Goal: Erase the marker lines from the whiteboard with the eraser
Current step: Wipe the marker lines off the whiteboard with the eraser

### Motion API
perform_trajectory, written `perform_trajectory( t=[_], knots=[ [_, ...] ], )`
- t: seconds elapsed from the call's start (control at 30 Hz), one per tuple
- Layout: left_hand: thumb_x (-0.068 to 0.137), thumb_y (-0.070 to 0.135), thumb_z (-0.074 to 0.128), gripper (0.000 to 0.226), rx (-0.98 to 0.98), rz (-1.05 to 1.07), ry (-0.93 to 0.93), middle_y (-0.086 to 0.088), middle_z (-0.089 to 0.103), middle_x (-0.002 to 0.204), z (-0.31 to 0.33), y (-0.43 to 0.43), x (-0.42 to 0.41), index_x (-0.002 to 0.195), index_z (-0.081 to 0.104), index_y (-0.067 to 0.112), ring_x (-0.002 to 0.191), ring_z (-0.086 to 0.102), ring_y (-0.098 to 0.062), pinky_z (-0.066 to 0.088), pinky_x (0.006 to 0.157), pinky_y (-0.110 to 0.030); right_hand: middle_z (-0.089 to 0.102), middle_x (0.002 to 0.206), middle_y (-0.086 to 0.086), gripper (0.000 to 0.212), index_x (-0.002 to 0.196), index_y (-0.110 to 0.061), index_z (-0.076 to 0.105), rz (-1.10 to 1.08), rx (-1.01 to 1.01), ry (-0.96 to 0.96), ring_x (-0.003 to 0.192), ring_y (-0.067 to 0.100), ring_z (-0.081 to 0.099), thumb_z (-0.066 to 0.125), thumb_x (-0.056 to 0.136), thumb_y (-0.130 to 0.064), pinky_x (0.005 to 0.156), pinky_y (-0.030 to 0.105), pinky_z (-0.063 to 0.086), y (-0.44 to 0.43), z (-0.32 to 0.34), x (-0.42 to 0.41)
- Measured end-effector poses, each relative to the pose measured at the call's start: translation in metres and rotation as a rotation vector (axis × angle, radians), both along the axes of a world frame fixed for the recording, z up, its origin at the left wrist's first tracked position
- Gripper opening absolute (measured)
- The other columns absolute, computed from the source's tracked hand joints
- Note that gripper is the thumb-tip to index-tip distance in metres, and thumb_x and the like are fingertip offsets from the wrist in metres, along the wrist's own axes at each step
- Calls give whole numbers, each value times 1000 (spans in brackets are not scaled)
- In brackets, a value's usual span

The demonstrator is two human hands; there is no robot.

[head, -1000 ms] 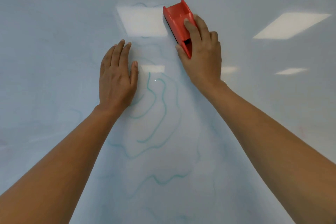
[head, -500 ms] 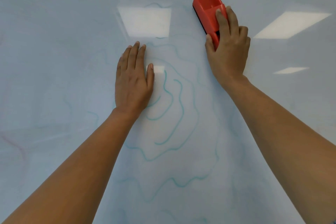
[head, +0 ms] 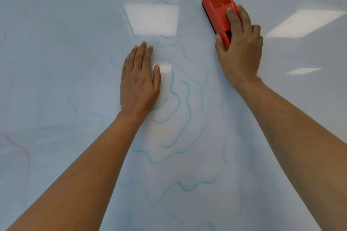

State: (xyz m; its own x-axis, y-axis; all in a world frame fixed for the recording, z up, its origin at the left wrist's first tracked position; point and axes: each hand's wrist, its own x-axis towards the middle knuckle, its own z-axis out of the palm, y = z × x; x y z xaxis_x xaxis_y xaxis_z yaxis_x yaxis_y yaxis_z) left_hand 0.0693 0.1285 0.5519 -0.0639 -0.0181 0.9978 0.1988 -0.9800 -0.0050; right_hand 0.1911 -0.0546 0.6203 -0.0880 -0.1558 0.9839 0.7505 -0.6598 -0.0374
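Observation:
The whiteboard [head: 56, 62] fills the whole view. Wavy teal marker lines [head: 185, 103] run down its middle, with fainter smeared ones around them. My right hand [head: 239, 48] grips a red eraser [head: 216, 11] at the upper right, thumb on its left side and fingers over its top, its dark pad against the board. My left hand [head: 139, 78] lies flat on the board with straight fingers, just left of the teal lines and partly covering them.
A faint red marker line [head: 17, 146] curves along the left edge. Bright ceiling-light reflections [head: 153, 18] sit on the glossy surface at the top centre and right.
My right hand has slid the eraser to the right across the top of the board. The view has shifted, so my left hand sits further right in the frame.

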Motion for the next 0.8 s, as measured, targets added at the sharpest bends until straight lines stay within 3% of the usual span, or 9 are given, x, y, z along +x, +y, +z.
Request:
perform_trajectory(
  t=[0.27,0.43,0.67,0.8],
  knots=[
    [100,22,39,47,-8,10,-1,-8,31,153,1,-1,-1,144,35,8,142,25,-25,14,118,-31,43,141,-5,46,131,-23,49,228,158,61,110,23,48,59,89,-38,86,33,41,21,15,-24],
    [100,23,39,47,-9,16,6,-7,31,153,1,-1,-1,144,35,8,142,24,-24,13,118,-30,45,141,-5,46,132,-25,51,140,-197,-151,108,27,49,54,88,-39,84,38,43,27,11,-32],
    [100,22,39,47,0,-2,17,-9,31,153,0,0,-2,144,35,6,143,24,-25,15,119,-34,38,145,-7,48,137,-30,43,149,172,65,118,21,44,51,91,-40,91,32,39,37,48,-30],
    [101,24,36,48,2,-48,31,-7,26,155,0,0,-4,146,30,9,144,20,-22,10,119,-31,35,148,-6,50,142,-30,39,149,12,-6,122,20,41,50,94,-40,94,29,37,78,49,-60]
  ],
)
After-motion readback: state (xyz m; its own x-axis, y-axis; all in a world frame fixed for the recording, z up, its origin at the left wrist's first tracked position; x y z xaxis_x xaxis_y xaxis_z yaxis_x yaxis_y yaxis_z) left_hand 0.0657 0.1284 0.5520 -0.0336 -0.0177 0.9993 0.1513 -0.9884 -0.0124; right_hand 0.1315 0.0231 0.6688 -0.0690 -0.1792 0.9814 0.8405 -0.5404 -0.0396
